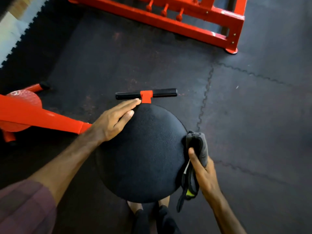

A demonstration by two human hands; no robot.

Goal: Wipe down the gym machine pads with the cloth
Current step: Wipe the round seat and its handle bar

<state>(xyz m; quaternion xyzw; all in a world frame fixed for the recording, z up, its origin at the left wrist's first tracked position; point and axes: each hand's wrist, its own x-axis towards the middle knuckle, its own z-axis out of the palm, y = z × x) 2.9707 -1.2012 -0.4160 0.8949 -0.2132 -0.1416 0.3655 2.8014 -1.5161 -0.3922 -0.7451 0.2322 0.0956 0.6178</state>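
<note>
While the left hand (112, 122) lies flat, fingers straight, on the round black pad (143, 152), the right hand (203, 173) grips the grey cloth (198, 147) against the pad's right edge (wiping seems underway); next, I judge, sweep the cloth across the top, keeping the pad steadied.

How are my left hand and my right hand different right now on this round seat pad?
The left hand lies flat with straight fingers on the round black pad, at its far left part; the right hand is curled at the pad's right edge. The left hand holds nothing, while the right hand grips the grey cloth, bunched against the pad's rim. Both reach the same pad.
</note>
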